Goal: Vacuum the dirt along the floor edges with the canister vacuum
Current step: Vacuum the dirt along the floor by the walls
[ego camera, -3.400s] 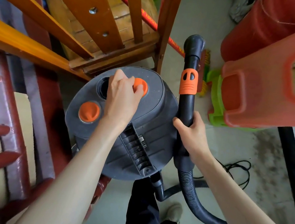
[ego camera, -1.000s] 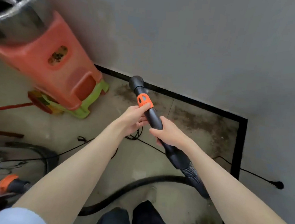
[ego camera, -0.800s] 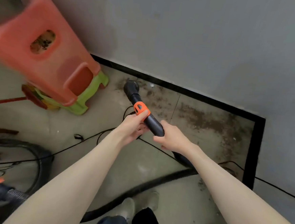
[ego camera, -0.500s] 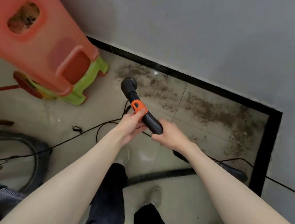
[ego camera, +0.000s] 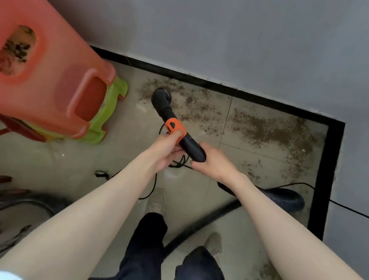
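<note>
Starting at the left edge, a big orange plastic stool (ego camera: 40, 80) sits stacked on a lime-green plastic stool (ego camera: 108, 116), with a red broom head (ego camera: 18, 130) poking out beneath them on the floor. Moving across, the left hand (ego camera: 167, 149) has its grip curled around the black curved vacuum wand (ego camera: 179, 133), thumb up against the orange slider collar (ego camera: 174, 127). The wand's round black nozzle end (ego camera: 161, 96) hangs right at the brown dirt scattered on the grey floor tiles (ego camera: 263, 130), near the black skirting strip (ego camera: 205, 82) under the grey wall (ego camera: 231, 33). Now the right hand (ego camera: 215, 162): its grip wraps the wand's lower end, just behind the left. Further right, the black ribbed hose (ego camera: 285, 197) trails off along the floor, bending back past the person's dark trousers (ego camera: 148, 247), and a thin black power cord (ego camera: 350, 210) runs toward the corner.
</note>
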`<action>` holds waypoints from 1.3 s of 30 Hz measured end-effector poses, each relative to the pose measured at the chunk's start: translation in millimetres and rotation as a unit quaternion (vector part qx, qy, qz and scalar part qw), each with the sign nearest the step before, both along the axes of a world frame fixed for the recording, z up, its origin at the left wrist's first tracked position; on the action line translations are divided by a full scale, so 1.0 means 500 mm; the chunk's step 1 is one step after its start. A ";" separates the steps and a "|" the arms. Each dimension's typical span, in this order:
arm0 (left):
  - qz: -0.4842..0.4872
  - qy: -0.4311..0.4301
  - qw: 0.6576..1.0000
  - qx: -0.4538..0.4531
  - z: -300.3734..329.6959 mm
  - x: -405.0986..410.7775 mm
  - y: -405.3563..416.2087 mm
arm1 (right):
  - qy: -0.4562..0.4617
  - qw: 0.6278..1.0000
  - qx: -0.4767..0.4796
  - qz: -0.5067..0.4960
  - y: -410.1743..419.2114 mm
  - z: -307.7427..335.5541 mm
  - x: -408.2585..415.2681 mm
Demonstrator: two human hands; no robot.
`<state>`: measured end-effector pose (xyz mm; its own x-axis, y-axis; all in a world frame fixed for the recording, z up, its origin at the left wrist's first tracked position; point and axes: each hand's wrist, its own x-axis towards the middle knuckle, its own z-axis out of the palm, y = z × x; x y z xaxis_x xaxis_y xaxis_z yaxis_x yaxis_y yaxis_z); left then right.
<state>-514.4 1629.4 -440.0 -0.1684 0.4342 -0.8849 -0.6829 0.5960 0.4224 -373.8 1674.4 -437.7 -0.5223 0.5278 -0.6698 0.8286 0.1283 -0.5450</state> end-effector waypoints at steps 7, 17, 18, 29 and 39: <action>-0.028 -0.003 0.999 -0.017 -0.004 -0.045 0.011 | 0.005 0.999 -0.024 -0.031 -0.007 -0.005 -0.044; -0.018 -0.019 0.999 -0.048 -0.124 -0.073 0.015 | -0.006 0.999 -0.005 -0.031 -0.019 -0.108 -0.068; -0.007 -0.023 0.998 -0.050 -0.143 -0.078 0.009 | -0.002 0.999 -0.020 -0.038 -0.023 -0.125 -0.074; 0.090 -0.032 0.995 -0.032 -0.322 -0.106 -0.048 | -0.083 0.974 0.039 0.207 0.004 -0.296 -0.033; 0.061 0.075 0.992 0.084 -0.553 -0.096 0.045 | -0.010 0.964 0.179 0.194 0.081 -0.587 -0.054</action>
